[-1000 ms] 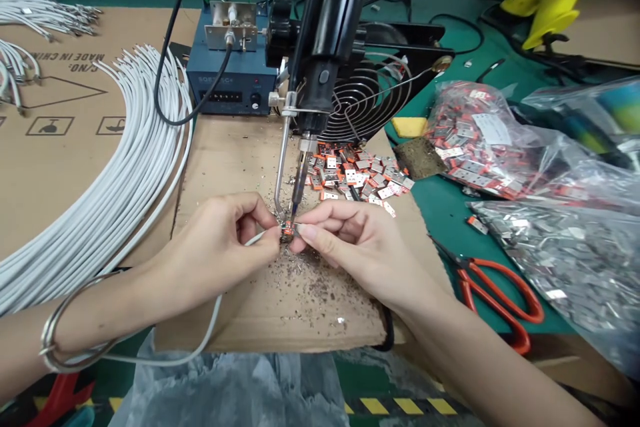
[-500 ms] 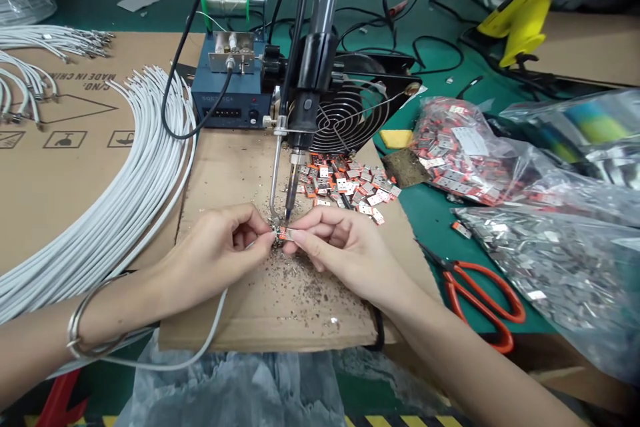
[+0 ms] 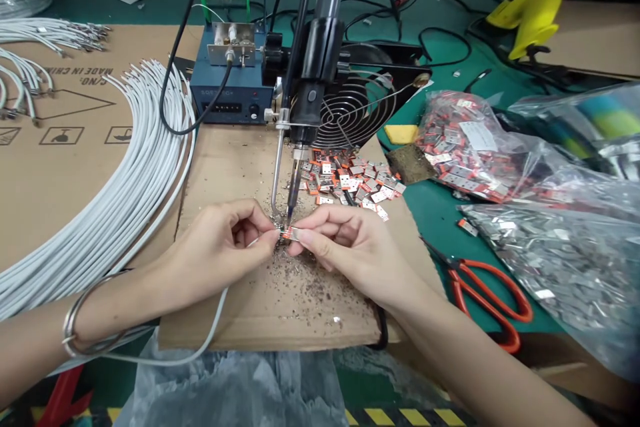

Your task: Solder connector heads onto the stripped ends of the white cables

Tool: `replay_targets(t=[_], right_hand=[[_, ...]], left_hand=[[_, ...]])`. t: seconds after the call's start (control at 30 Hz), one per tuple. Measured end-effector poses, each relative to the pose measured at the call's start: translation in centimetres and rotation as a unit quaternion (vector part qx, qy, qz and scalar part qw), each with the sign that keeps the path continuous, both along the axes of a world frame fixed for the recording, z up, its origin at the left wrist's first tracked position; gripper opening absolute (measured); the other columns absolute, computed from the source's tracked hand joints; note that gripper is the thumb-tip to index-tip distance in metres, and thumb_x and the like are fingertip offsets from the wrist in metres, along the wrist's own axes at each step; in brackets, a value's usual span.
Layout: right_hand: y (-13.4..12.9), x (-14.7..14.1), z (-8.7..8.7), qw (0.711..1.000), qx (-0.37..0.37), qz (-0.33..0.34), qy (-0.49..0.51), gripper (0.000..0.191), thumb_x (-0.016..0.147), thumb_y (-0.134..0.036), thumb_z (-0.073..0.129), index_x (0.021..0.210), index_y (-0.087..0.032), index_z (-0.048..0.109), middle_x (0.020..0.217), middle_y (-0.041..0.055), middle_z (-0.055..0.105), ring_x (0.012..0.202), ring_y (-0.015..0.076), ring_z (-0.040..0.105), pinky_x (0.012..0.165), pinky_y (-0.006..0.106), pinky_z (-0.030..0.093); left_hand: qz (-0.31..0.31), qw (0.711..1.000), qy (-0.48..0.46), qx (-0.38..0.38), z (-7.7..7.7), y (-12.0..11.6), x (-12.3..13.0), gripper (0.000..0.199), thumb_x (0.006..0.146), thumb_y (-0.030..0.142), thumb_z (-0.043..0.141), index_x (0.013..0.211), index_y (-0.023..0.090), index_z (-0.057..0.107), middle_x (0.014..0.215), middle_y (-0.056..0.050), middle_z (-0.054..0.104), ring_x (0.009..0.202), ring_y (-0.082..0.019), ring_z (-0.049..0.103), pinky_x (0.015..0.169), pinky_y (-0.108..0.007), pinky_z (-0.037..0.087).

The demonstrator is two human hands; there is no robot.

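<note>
Pinching the cable (image 3: 219, 315) in the left hand (image 3: 233, 237) and plug (image 3: 294, 233) in the right hand (image 3: 350, 243), hold both steady beneath the iron (image 3: 311, 90).

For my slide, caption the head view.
Left hand pinching a white cable, right hand a connector, beneath a soldering iron.

Left forearm (image 3: 115, 303) enters at the lower left edge, rising gently inward; right forearm (image 3: 480, 353) comes up from the lower right on a steeper slant. Left hand (image 3: 220, 243): left thumb (image 3: 255, 252) and index finger pinched, other fingers curled toward the palm. Right hand (image 3: 357, 243): right thumb (image 3: 323, 248) and index finger also pinched, remaining fingers bent beneath. Fingertips of both face each other near frame centre, just apart.
</note>
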State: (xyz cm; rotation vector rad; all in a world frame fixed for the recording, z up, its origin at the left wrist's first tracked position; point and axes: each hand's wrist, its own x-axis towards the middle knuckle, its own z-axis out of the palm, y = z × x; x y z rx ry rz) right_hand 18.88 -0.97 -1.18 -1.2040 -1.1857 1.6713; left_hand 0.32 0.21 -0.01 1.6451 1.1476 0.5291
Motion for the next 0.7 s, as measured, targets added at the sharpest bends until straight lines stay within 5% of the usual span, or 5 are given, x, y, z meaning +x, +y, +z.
replay_targets(t=[0.7], right_hand=[[-0.13, -0.07, 0.04, 1.000, 0.030, -0.009, 0.002, 0.002, 0.073, -0.015, 0.064, 0.071, -0.015, 0.064, 0.059, 0.0003, 0.070, 0.042, 0.0039, 0.051, 0.037, 0.017, 0.031]], left_hand=[[0.005, 1.000, 0.000, 0.022, 0.17, -0.09, 0.07, 0.010, 0.078, 0.018, 0.058, 0.070, 0.015, 0.062, 0.055, 0.006, 0.052, 0.049, -0.006, 0.041, 0.043, -0.015, 0.032]])
